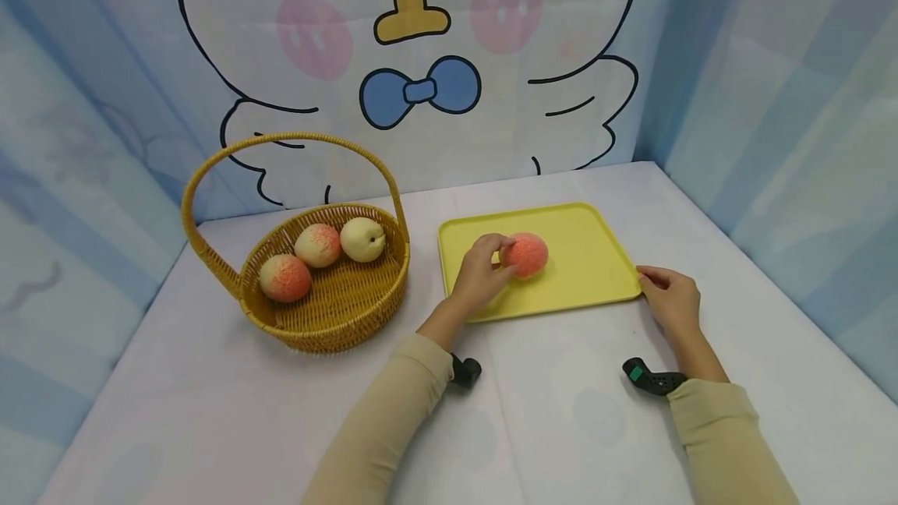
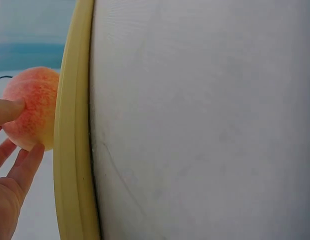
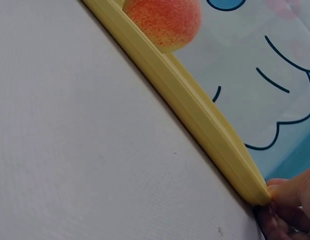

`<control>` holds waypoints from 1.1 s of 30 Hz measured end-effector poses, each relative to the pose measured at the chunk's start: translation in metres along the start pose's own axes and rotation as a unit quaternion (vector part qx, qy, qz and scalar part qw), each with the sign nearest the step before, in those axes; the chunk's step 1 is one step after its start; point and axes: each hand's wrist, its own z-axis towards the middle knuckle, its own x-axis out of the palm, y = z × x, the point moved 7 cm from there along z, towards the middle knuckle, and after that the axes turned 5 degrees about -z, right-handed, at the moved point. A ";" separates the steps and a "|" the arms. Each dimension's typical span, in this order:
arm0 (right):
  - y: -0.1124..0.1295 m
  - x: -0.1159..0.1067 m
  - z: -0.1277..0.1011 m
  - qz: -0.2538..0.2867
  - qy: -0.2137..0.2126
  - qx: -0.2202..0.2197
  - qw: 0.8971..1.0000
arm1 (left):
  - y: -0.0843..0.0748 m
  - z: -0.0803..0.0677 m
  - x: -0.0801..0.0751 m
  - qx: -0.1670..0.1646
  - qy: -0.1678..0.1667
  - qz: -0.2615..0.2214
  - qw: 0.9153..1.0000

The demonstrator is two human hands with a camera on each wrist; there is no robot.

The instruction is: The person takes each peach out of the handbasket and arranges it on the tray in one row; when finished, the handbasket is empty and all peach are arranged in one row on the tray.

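One peach (image 1: pixel 525 254) is pinched by the left hand (image 1: pixel 480 277) on the tray (image 1: pixel 589 275). Its corner is held by the right hand (image 1: pixel 671 297). Fingers are best eased off slowly so no rolling follows.

The tray (image 1: pixel 596 256) looks like smooth matt yellow plastic with a rolled rim. The peach (image 1: pixel 526 254) has a speckled, slightly fuzzy-looking matt skin. The basket (image 1: pixel 337 318) is woven wicker, rough and ribbed. A white cloth with a fine weave covers the desk (image 1: pixel 561 411); the backdrop (image 1: pixel 772 61) looks like printed fabric.
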 end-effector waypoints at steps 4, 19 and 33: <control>0.001 0.000 0.000 0.000 -0.002 -0.002 1.000 | -0.002 0.006 0.006 -0.006 0.000 0.008 1.000; 0.002 -0.002 -0.003 0.004 -0.005 -0.010 1.000 | -0.006 0.021 0.023 -0.012 -0.006 -0.017 1.000; 0.004 -0.004 -0.004 0.001 -0.006 -0.008 1.000 | -0.006 0.035 0.039 -0.004 -0.020 -0.001 1.000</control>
